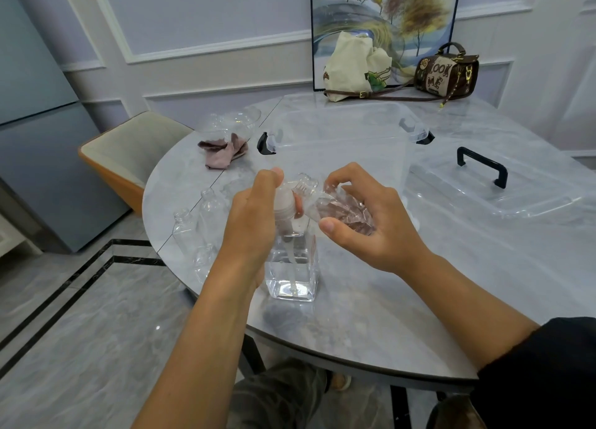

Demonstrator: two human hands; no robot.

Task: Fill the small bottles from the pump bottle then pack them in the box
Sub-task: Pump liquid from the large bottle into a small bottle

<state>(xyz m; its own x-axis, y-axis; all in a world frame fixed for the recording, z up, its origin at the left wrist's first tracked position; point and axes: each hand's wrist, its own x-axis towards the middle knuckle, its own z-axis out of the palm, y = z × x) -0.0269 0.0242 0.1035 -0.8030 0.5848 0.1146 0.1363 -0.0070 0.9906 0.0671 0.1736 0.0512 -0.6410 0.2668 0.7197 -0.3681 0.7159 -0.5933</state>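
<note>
Two hands meet over the pump bottle (292, 267), which stands upright on the counter (354, 315) near the front edge, directly ahead of the person. The left hand (254, 215) is wrapped round the pump head from the left, fingers curled and a fingertip up on top of it. The right hand (371, 225) grips the small bottle (338, 211) round its body, thumb underneath. The small bottle is tilted, long axis running from the right palm up and left, so the open neck points at the pump head and lies touching or just beside it. That neck-to-spout line looks like what the next press depends on. The left hand is the one on the pump; the right only aims. The spout itself is hidden behind the left fingers and the neck, so I cannot tell whether it sits inside the mouth. Clear liquid in clear plastic: the fill level in the small bottle is unreadable, and the pump bottle seems low, by my judgement. At least three empty bottles (211, 206) stand left of the left wrist, the nearest partly covered by the forearm. The box (338, 128) waits open behind the hands, with its lid (532, 196) lying to the right. A crumpled cloth (225, 153) lies back left.
</note>
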